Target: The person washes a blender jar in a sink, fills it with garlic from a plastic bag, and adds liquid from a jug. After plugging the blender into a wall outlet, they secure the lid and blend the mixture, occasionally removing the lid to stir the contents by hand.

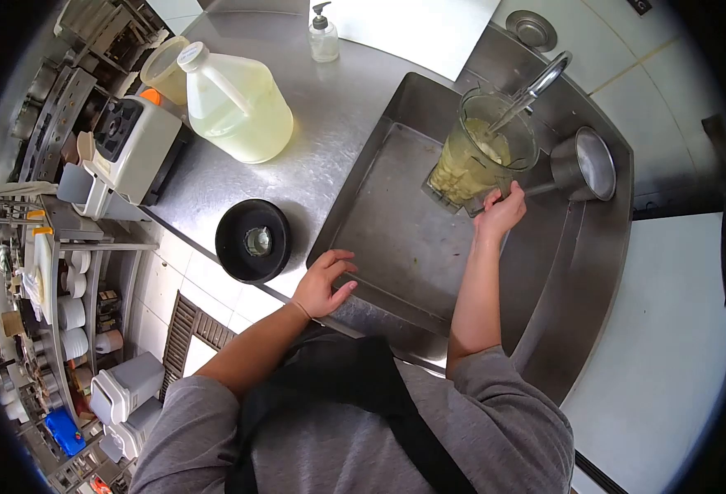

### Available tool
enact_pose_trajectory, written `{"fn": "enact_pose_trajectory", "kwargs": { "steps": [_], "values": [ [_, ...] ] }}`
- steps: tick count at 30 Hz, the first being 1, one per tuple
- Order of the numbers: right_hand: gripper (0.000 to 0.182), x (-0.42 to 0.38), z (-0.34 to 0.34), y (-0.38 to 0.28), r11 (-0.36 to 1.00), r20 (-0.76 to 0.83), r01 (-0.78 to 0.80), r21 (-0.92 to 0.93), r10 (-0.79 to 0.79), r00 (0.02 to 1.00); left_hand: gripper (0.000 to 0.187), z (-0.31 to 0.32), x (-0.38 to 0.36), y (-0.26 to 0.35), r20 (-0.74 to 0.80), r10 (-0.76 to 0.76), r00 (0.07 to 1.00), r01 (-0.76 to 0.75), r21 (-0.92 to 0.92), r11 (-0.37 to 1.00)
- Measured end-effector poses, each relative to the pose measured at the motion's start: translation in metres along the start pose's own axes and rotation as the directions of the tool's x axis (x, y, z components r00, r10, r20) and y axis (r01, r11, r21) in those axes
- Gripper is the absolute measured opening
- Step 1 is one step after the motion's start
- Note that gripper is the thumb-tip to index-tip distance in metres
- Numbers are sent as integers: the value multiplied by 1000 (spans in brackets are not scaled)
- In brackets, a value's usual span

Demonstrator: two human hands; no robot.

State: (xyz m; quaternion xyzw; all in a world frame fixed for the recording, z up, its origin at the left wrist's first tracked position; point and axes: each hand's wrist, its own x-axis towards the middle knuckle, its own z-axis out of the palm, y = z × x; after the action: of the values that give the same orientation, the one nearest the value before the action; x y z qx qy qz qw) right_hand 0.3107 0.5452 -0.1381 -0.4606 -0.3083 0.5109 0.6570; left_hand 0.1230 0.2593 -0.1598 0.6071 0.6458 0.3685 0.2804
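Over the sink (396, 206), my right hand (501, 212) is closed around the handle of a clear blender jar (462, 165). Pale yellow-green pieces and cloudy liquid fill part of the jar, which tilts under the curved metal faucet (550, 76). What looks like a stream of water enters its mouth. My left hand (326, 284) rests on the sink's near left rim, fingers apart and holding nothing. Left of that hand, a round black blender lid (229, 239) with a clear centre piece lies on the steel counter.
A large jug of pale yellow liquid (243, 111) stands on the counter (313, 123), near a blender base (136, 152). Behind are a pump bottle (323, 41) and a white board (412, 29). A metal saucepan (581, 169) sits at the sink's right side. Shelves with dishes (70, 313) stand lower left.
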Motion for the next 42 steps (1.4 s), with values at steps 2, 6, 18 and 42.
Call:
{"fn": "enact_pose_trajectory", "kwargs": {
  "steps": [2, 6, 18, 42],
  "values": [
    [29, -3, 2, -3, 999, -7, -32, 2, 32, 999, 24, 1, -1, 0, 0, 2, 1000, -2, -5, 1000],
    [29, 2, -2, 5, 999, -7, -36, 4, 36, 999, 23, 1, -2, -2, 4, 10, 1000, -10, -10, 1000],
    [22, -55, -77, -23, 993, -18, -94, -68, 93, 995, 15, 4, -1, -6, -47, 98, 994, -101, -74, 992],
    [29, -144, 156, -5, 973, 402, -134, 186, 49, 914, 29, 6, -12, -15, 133, 24, 991, -26, 12, 1000]
  ]
}}
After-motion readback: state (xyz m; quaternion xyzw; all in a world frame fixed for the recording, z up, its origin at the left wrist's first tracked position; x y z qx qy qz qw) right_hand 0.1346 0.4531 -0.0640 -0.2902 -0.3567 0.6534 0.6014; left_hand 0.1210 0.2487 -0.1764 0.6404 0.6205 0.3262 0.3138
